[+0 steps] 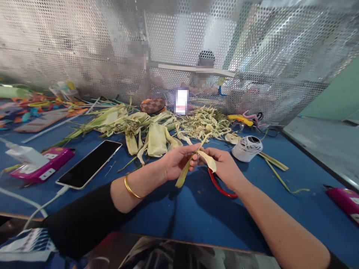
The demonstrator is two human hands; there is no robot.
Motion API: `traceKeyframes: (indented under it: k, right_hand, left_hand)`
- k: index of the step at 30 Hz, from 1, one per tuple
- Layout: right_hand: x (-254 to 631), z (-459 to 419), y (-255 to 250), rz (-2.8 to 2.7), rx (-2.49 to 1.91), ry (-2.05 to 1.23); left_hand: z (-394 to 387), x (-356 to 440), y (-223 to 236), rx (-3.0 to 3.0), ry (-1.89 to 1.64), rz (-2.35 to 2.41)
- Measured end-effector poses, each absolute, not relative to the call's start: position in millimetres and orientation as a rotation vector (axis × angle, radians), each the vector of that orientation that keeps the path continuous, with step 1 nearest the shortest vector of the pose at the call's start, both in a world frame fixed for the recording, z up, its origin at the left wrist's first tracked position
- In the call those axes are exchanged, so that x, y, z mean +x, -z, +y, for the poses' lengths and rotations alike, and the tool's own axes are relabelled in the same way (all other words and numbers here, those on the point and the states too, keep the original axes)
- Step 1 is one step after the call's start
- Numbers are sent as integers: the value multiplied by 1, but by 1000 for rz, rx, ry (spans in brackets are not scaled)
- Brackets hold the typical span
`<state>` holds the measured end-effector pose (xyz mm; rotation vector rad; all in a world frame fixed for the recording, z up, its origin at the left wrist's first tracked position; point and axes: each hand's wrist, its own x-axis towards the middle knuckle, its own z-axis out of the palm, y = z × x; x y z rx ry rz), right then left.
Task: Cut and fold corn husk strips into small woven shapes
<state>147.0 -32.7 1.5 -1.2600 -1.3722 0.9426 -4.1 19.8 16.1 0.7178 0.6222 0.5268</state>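
Over the front middle of the table, my left hand (179,160) is closed, pinching pale green and cream corn husk strips (183,175). My right hand (223,164) meets it from the other side, its fingers closed on the same husk, and one wider cream end (208,161) folds out over them. A curved red handle (220,188) shows under the right hand; the rest of that tool is hidden, and I cannot tell whether the hand touches it. Behind both hands lie wide loose husks (157,140) and a heap of shredded husk (207,121).
A spool of white thread (246,148) stands right of my hands, near thin stalks (276,172). To the left lie a phone (89,164) on a cable and a magenta power strip (45,164). A perforated metal screen (179,37) rises behind the table.
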Motion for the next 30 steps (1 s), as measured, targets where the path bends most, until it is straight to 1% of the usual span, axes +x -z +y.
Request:
traceKeyframes:
  k: [2,6,11,13,17,21,24,30]
  right_hand:
    - [147,-34,-4,-1416,-1308,-922]
    - [141,-39,-8,-1356,-1292,-1005]
    - [136,-41,-5,-1279,-1282,-1074]
    - [138,-40,-5,-1296,-1296,-1053]
    - [145,-37,-9,-1311,-1282,-1068]
    - [154,-31,-9,-1175,-1265,-1062]
    - [158,-27,-6,-1080,-1254,-1048]
    - [157,-28,-2,-1057,-1159,-1238]
  left_hand:
    - [20,-2,-14,831,-614,689]
    - [21,0,-7,1095,-786,754]
    - [19,2,-4,1163,-867,813]
    - [20,3,-5,1109,-849,822]
    - [26,2,-9,893,-699,721]
    - [29,0,-12,764,-627,712]
    - [24,0,-12,782,-611,762]
    - [12,0,-13,995,-563,773]
